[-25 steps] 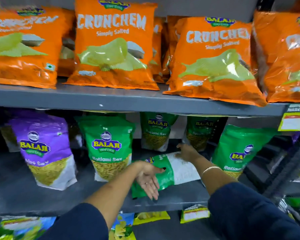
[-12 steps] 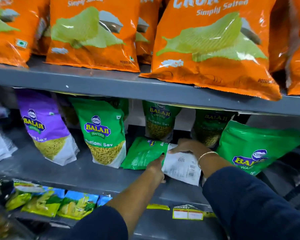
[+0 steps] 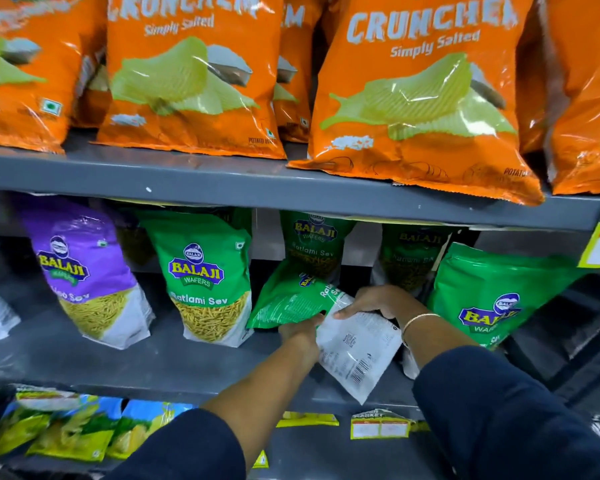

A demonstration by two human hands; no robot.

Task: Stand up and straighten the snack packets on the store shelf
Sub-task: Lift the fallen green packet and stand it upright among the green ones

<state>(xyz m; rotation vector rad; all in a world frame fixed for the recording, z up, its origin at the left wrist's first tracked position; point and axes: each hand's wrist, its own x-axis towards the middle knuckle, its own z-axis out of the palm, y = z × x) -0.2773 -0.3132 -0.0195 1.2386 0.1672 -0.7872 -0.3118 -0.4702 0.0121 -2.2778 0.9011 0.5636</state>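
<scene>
— What changed?
— The fallen green packet [image 3: 293, 301] is off the middle shelf [image 3: 118, 355] now, tilted beside the standing green packet [image 3: 207, 282].
— Grip?
— Left hand [image 3: 300, 332] and right hand [image 3: 378, 301] both clamp it — nearly upright.

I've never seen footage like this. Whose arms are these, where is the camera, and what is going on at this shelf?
No machine here: a person wears a camera on the head, looking down at their own arms. Both hands grip one green snack packet lying tilted on the grey middle shelf: the left hand from below, the right hand on top. Beside it stand a purple packet and a green Ratlami Sev packet. Orange Crunchem bags fill the shelf above.
</scene>
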